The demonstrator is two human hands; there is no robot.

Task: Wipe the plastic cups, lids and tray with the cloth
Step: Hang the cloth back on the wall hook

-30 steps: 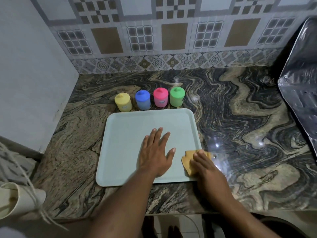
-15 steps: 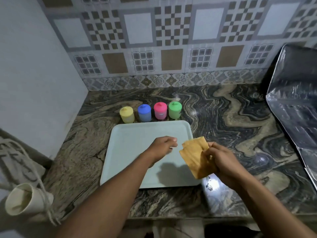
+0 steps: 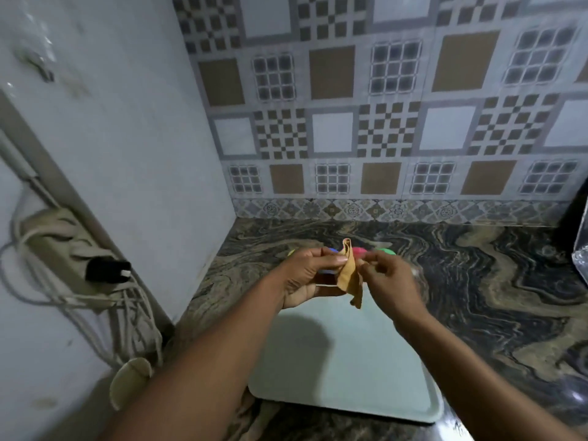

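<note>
Head: cloth (image 3: 350,281) held above tray (image 3: 350,377), cups (image 3: 387,251) beyond.

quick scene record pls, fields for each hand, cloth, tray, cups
left hand: pinches the cloth's upper edge
right hand: pinches the cloth from the other side
cloth: tan, hanging between both hands, raised above the tray
tray: pale, flat on the marble counter
cups: row beyond the tray, mostly hidden behind the hands
</note>
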